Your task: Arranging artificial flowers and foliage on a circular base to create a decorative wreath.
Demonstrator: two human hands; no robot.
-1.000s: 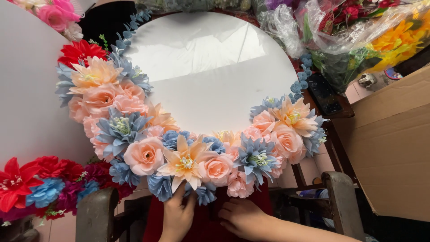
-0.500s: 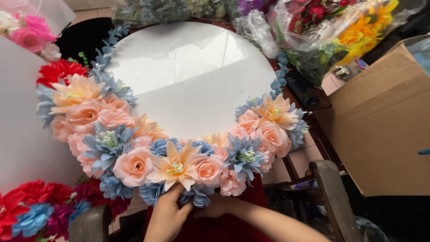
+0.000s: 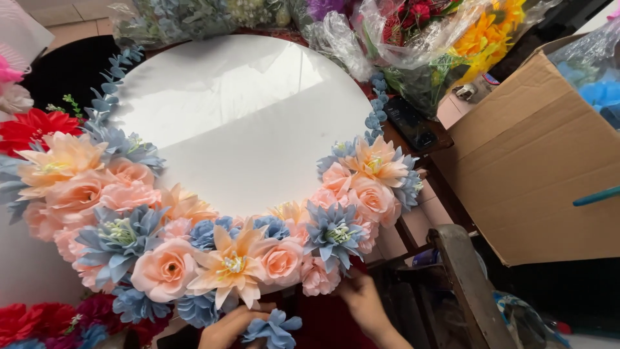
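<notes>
Holding a small blue fabric flower [image 3: 273, 328] just under the lower rim of the round white board [image 3: 239, 123], the left hand [image 3: 227, 328] has its fingers curled around the bloom. The right hand [image 3: 363, 302] reaches up to the rim beneath a pink rose [image 3: 319, 276], fingers pressed together at the garland's underside. Peach, pink and blue flowers [image 3: 226, 262] crowd the board's lower edge.

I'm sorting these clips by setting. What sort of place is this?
Probably a florist's or decoration workshop: a round white board edged with fabric flowers, wrapped bouquets behind it, and a cardboard box.
</notes>
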